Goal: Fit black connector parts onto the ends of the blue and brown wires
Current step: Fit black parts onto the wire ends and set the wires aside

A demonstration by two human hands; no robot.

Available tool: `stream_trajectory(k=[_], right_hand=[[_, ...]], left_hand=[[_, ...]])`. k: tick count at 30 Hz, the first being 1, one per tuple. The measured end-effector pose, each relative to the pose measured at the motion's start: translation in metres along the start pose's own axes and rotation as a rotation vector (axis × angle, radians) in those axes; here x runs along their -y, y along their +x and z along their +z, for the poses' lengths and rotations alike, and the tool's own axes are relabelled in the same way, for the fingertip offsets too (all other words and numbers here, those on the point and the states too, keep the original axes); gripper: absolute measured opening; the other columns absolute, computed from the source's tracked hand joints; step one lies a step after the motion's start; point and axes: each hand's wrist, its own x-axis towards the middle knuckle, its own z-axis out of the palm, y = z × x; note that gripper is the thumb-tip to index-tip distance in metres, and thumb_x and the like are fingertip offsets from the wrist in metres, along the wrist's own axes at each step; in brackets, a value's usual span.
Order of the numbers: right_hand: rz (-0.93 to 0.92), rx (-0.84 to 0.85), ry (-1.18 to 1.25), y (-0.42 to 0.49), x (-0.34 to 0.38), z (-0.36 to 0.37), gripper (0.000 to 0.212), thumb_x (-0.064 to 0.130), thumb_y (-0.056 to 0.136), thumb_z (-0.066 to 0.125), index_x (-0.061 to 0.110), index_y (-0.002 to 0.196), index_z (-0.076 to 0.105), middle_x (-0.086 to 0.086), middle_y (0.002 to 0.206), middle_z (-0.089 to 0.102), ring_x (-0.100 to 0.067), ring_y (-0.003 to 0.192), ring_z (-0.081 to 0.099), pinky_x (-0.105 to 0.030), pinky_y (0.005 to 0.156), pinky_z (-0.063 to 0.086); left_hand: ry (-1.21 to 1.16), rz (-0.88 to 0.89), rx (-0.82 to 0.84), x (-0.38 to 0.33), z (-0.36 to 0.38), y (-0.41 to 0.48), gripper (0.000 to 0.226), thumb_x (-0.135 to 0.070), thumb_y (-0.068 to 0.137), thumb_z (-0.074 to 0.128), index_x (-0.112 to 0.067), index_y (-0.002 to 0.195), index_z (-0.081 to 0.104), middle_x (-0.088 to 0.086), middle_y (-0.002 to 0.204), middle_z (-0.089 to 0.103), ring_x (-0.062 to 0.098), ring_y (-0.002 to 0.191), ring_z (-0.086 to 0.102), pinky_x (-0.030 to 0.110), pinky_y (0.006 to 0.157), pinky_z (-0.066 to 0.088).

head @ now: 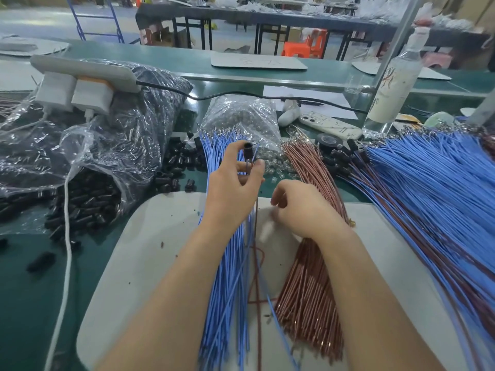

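Black connector part (246, 145) pinched by left hand (233, 183) above the worktop (26, 290), blue and brown wires (256, 236) hanging beneath; right hand (302, 207) curled, blurred, hold undeterminable; best to steady wires, seat terminals straight.

Count, what's visible:
- Hands: 2, left hand (233, 183) and right hand (302, 207).
- 1 black cylindrical plastic connector part (247, 147) in the left hand.
- Loose black connector parts (182, 159) on the green table (32, 290): too many to count.
- Wire lots: 3. These are 1 bundle of thin blue insulated wires (225, 277), 1 bundle of coppery-brown insulated wires (308, 285) and 1 big mixed blue-and-brown wire pile (428, 188).
- Clear plastic bags: 2, large bag of black parts (120, 135) and small bag of shiny bits (241, 113).
- 1 white power strip (80, 70) with 2 white plug-in chargers (55, 91).
- 1 each: phone in a white case (329, 125), black tape roll (329, 141), white bottle (396, 81), grey mat (150, 236).
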Motion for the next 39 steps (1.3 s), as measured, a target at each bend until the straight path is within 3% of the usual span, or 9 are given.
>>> stream_trajectory(k=[3, 9, 13, 18, 26, 31, 35, 38, 39], right_hand=[[0.033, -0.113, 0.057, 0.007, -0.007, 0.005, 0.009, 0.017, 0.087, 0.059, 0.025, 0.091, 0.056, 0.001, 0.095, 0.060, -0.020, 0.091, 0.056, -0.030, 0.080, 0.046], [0.046, -0.287, 0.316, 0.021, -0.010, 0.012, 0.023, 0.008, 0.089, 0.052, 0.028, 0.087, 0.062, 0.006, 0.082, 0.061, 0.002, 0.067, 0.051, 0.002, 0.056, 0.034], [0.015, -0.316, 0.395, 0.026, -0.007, 0.012, 0.027, 0.008, 0.091, 0.052, 0.024, 0.104, 0.068, 0.002, 0.096, 0.069, -0.010, 0.079, 0.059, -0.006, 0.060, 0.038], [0.018, -0.378, 0.091, 0.037, -0.007, 0.006, 0.034, 0.006, 0.089, 0.050, 0.024, 0.111, 0.069, -0.007, 0.116, 0.062, -0.026, 0.107, 0.055, -0.030, 0.088, 0.044], [0.056, -0.326, -0.088, 0.044, 0.004, 0.018, 0.017, 0.009, 0.089, 0.052, 0.012, 0.104, 0.060, -0.010, 0.110, 0.058, -0.031, 0.102, 0.056, -0.037, 0.081, 0.043], [-0.025, -0.449, 0.253, 0.033, 0.000, 0.007, 0.017, 0.005, 0.092, 0.046, 0.017, 0.095, 0.059, -0.011, 0.100, 0.063, -0.025, 0.090, 0.058, -0.031, 0.075, 0.043], [-0.113, -0.494, 0.678, 0.013, 0.004, -0.007, 0.030, 0.003, 0.085, 0.054, 0.029, 0.075, 0.064, 0.002, 0.079, 0.069, -0.020, 0.077, 0.068, -0.035, 0.077, 0.056], [-0.213, -0.444, 0.722, 0.004, 0.008, -0.003, 0.009, 0.018, 0.083, 0.070, 0.024, 0.088, 0.066, 0.003, 0.089, 0.068, -0.007, 0.080, 0.067, -0.018, 0.074, 0.052], [-0.227, -0.426, 0.684, 0.004, 0.009, 0.001, 0.014, 0.024, 0.081, 0.073, 0.022, 0.092, 0.065, 0.002, 0.094, 0.066, -0.007, 0.084, 0.066, -0.017, 0.076, 0.051]], left_hand=[[-0.017, 0.030, -0.036, -0.002, -0.001, 0.000, 0.019, -0.026, 0.097, 0.050, -0.019, 0.114, 0.054, -0.005, 0.090, 0.065, 0.005, 0.072, 0.069, 0.033, 0.078, 0.057], [0.120, 0.112, -0.107, -0.002, -0.003, 0.003, 0.024, -0.015, 0.094, 0.057, -0.015, 0.117, 0.063, 0.000, 0.106, 0.060, 0.013, 0.081, 0.063, 0.015, 0.075, 0.047], [0.073, 0.108, -0.091, -0.002, -0.002, 0.002, 0.020, -0.007, 0.091, 0.059, -0.017, 0.109, 0.063, -0.007, 0.096, 0.063, 0.008, 0.081, 0.063, 0.007, 0.072, 0.045], [0.006, 0.094, -0.036, 0.000, 0.001, 0.002, 0.017, -0.004, 0.090, 0.059, -0.018, 0.098, 0.062, -0.015, 0.088, 0.063, 0.000, 0.084, 0.064, 0.008, 0.075, 0.047], [-0.018, 0.107, 0.006, 0.003, 0.002, 0.003, 0.019, 0.002, 0.089, 0.056, -0.012, 0.100, 0.062, -0.007, 0.092, 0.066, -0.002, 0.088, 0.063, 0.010, 0.082, 0.047], [-0.012, 0.110, 0.026, 0.003, 0.002, 0.002, 0.020, 0.001, 0.090, 0.055, -0.016, 0.098, 0.061, -0.011, 0.091, 0.065, -0.003, 0.087, 0.062, 0.008, 0.080, 0.046], [0.001, 0.100, 0.032, 0.002, 0.002, 0.002, 0.020, -0.001, 0.091, 0.054, -0.017, 0.100, 0.057, -0.008, 0.094, 0.065, 0.001, 0.090, 0.062, 0.009, 0.081, 0.047], [0.021, 0.100, 0.036, 0.003, 0.004, 0.000, 0.029, 0.005, 0.088, 0.053, -0.016, 0.107, 0.049, -0.009, 0.094, 0.061, 0.008, 0.087, 0.062, 0.018, 0.082, 0.050], [0.049, 0.103, 0.045, 0.004, 0.004, 0.000, 0.035, 0.008, 0.085, 0.053, -0.014, 0.112, 0.047, -0.007, 0.096, 0.061, 0.012, 0.088, 0.062, 0.023, 0.082, 0.051]])
